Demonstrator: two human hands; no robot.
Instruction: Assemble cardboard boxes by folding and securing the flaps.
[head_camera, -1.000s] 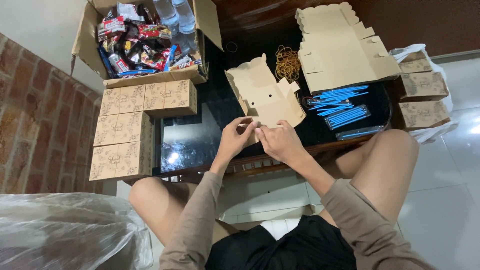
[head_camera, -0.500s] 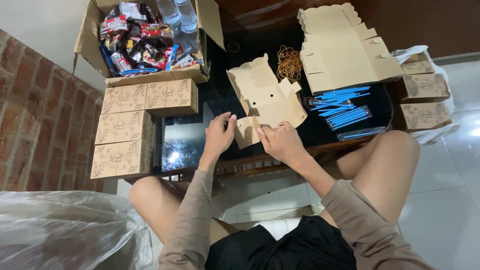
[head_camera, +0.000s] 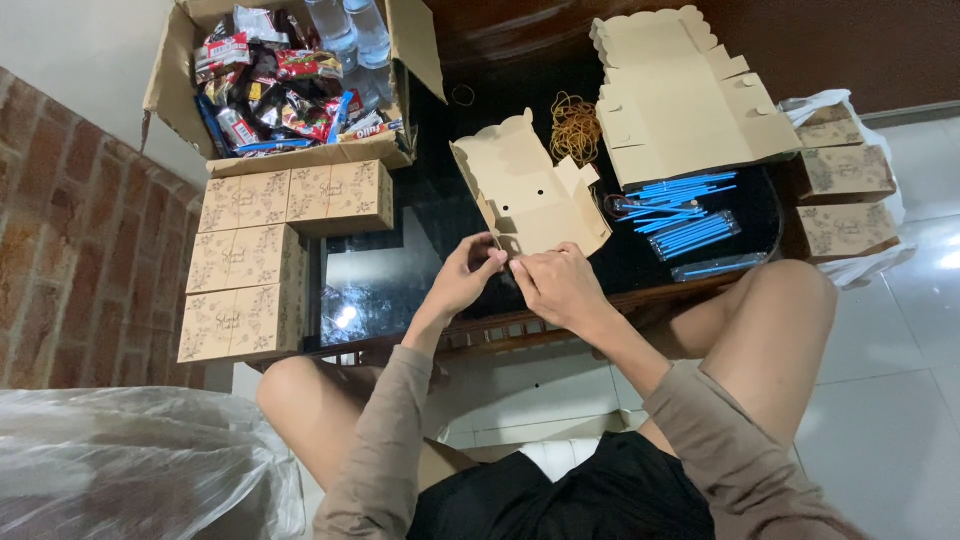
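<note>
**A dark glass tabletop between brick and tile**

A red brick wall (head_camera: 55, 230) rises on the left, meeting a plain pale wall (head_camera: 75, 45) above it. The low tabletop (head_camera: 385, 280) is black and glossy, mirroring a bright patch of light, and its near edge is a brown wooden rail (head_camera: 480, 330). Pale, shiny floor tiles (head_camera: 900, 400) spread to the right and catch a glare. Dark brown wood panelling (head_camera: 850, 50) runs along the top. Crumpled clear plastic sheeting (head_camera: 130, 460) fills the lower left corner.

Both arms wear long, loose taupe-brown fabric sleeves ending at the wrists; the left hand (head_camera: 462, 280) and right hand (head_camera: 560, 285) are bare, with black shorts and bare knees.
</note>
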